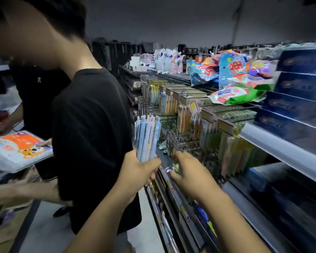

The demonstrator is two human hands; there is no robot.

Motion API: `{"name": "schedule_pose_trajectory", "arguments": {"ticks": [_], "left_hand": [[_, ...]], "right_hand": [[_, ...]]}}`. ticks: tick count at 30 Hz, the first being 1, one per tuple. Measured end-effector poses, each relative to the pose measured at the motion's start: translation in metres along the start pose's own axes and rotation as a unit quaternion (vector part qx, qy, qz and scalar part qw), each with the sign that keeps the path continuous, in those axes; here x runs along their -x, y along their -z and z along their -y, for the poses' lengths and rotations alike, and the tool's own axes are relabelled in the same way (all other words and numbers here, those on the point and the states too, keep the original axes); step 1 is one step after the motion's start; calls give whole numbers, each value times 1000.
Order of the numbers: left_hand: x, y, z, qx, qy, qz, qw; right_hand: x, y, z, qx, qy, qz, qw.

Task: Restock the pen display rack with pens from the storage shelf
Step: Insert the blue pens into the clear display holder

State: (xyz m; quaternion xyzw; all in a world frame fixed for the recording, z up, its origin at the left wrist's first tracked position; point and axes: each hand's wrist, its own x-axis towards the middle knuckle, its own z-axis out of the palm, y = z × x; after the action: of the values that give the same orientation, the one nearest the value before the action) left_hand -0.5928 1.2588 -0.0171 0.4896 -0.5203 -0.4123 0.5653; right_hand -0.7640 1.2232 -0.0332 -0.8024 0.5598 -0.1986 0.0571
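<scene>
The left grip holds the pens upright, easy to pick from. The right grip, wide and empty, hovers by the pen rack.

The left hand grips a bundle of pale blue and peach pens, held upright beside a person in a black T-shirt. The right hand reaches with spread fingers to the shelf edge, just below a wire display rack. Hanging pen packs fill the hooks to the right, under colourful bags on the upper shelf
</scene>
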Motion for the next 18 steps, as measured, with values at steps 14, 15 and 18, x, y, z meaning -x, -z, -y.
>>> {"name": "schedule_pose_trajectory", "arguments": {"ticks": [14, 15, 18], "left_hand": [[-253, -18, 49, 0, 31, -83, 996], [-271, -14, 55, -2, 31, -84, 996], [-322, 2, 68, 9, 42, -93, 995]], "right_hand": [[-244, -62, -78, -53, 26, 69, 996], [-262, -67, -78, -48, 25, 69, 996], [-316, -83, -78, -41, 20, 64, 997]]}}
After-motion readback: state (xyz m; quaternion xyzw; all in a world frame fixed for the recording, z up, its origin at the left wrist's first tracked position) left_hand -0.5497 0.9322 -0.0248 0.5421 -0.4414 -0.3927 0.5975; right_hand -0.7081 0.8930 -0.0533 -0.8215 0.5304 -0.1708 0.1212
